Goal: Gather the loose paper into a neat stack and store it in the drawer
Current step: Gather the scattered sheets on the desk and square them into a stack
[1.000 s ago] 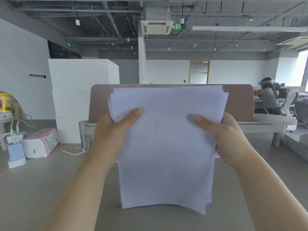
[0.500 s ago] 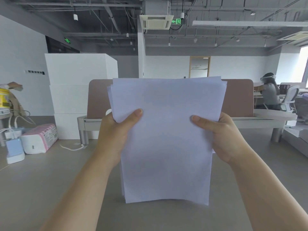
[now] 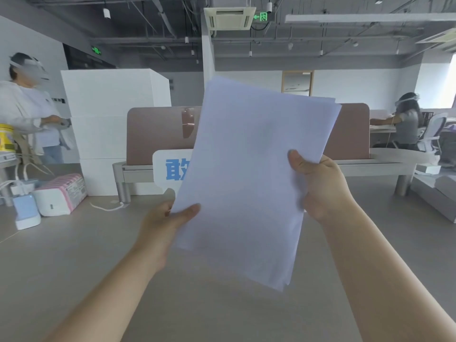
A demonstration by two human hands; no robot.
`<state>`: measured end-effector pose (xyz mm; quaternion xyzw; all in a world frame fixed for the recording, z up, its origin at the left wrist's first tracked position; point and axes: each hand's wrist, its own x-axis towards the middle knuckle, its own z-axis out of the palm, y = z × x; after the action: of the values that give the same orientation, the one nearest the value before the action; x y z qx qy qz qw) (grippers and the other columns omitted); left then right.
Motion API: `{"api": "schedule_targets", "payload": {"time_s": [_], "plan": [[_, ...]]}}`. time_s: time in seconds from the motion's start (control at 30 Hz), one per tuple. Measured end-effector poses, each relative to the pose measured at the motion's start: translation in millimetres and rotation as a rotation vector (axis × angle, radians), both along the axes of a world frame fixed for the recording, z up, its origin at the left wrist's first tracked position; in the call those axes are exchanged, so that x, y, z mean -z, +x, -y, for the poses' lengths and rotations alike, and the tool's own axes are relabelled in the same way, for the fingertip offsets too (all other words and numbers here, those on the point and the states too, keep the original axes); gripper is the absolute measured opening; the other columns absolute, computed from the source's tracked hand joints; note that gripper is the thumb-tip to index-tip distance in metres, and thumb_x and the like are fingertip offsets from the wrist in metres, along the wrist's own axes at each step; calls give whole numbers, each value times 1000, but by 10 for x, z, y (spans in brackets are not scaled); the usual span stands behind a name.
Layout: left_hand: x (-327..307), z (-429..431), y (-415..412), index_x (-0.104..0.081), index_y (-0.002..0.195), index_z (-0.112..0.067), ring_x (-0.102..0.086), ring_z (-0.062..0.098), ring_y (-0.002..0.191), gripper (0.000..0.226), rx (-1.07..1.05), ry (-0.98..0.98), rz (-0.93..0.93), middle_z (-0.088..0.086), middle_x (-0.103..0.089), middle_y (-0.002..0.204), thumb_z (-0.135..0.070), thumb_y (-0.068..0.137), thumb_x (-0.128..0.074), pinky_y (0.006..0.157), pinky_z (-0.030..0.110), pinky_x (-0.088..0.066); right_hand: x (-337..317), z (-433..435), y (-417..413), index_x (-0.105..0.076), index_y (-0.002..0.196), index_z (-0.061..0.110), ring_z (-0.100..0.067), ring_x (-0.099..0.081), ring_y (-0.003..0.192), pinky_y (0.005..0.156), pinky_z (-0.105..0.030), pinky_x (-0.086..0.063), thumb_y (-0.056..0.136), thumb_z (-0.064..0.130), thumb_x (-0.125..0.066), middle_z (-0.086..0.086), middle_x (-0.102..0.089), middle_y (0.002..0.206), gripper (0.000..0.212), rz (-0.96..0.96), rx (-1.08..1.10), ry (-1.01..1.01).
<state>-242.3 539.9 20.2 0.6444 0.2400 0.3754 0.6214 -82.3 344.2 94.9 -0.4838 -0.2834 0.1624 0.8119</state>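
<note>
I hold a stack of white paper sheets (image 3: 249, 178) upright in the air above the grey desk (image 3: 74, 267), tilted clockwise so its top leans right. My left hand (image 3: 162, 223) pinches the stack's lower left edge, thumb on the front. My right hand (image 3: 320, 183) grips the right edge higher up, thumb on the front. The sheets' edges are slightly uneven at the top right and bottom right corners. No drawer is in view.
A pink-striped tissue pack (image 3: 61, 193) and a blue-white device (image 3: 26, 211) sit at the desk's left. A brown partition (image 3: 158, 134) and a white sign with blue lettering (image 3: 170, 166) stand behind. A person (image 3: 32, 114) stands at far left; another person (image 3: 404, 122) sits at right.
The stack has tilted clockwise and lifted off the desk. My left hand slid down to the lower left edge. A standing person came into view at left.
</note>
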Motion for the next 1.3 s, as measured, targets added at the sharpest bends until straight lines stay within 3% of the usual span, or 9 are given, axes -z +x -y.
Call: {"api": "schedule_targets", "payload": {"time_s": [0.23,0.4,0.53,0.67,0.77,0.87,0.97,1.13,1.3], "plan": [[301,192,-381,-68,100,-10,-75,12,67,16,200,-641,302,5,-79,86,-14,86,-62,62,28,-62,326,-125,-223,-62,115,10,-26,-66,80,68,-30,-53,87,19,-66,-8,-72,103,30,-296,182,-3],[534,447,-356,-70,96,-13,-73,12,66,15,237,-377,-21,0,-79,81,-8,90,-57,53,23,-56,861,-54,-445,-66,87,18,-20,-64,72,63,-30,-51,89,18,-64,2,-69,84,3,-446,186,-68],[485,238,-374,-70,86,-16,-69,16,77,20,129,-98,-214,-1,-77,88,-6,92,-54,69,29,-49,1000,108,-327,-63,109,10,-24,-65,80,66,-34,-53,89,3,-53,-7,-69,92,24,-539,198,-90],[411,-128,-543,-73,88,-7,-73,22,72,23,120,-82,-271,10,-78,94,-13,66,-72,67,29,-54,931,285,-91,-62,105,-4,-30,-64,70,60,-34,-50,93,35,-44,-15,-74,76,45,-637,77,-245],[433,-307,-621,-74,93,-5,-73,28,83,24,143,-155,-390,15,-77,97,-16,71,-71,78,35,-53,942,362,-26,-68,103,-2,-31,-72,68,63,-32,-51,90,51,-43,-17,-76,92,60,-505,-182,-510],[532,-383,-619,-68,108,-6,-65,35,104,32,58,-230,-476,16,-71,110,-19,78,-71,96,47,-49,1050,273,-52,-71,108,0,-32,-73,83,80,-39,-53,89,24,-55,-16,-76,102,34,-260,-206,-744],[532,-332,-597,-67,108,-7,-67,34,98,27,13,-170,-435,14,-72,107,-20,85,-69,92,46,-52,1120,214,-104,-70,109,3,-33,-74,91,88,-44,-55,93,12,-54,-14,-78,98,24,-75,-88,-852],[294,-208,-626,-71,93,-12,-74,20,70,10,-11,-104,-47,4,-77,84,-15,88,-63,73,37,-55,987,246,-147,-69,111,7,-33,-73,83,72,-39,-58,95,10,-53,-15,-77,101,23,84,-13,-468],[114,-117,-711,-72,90,-19,-74,14,82,10,-28,21,174,-8,-79,86,-21,80,-72,75,34,-54,791,294,-232,-73,100,13,-28,-74,83,69,-40,-60,92,19,-53,-11,-77,99,22,151,-9,-192]]}}
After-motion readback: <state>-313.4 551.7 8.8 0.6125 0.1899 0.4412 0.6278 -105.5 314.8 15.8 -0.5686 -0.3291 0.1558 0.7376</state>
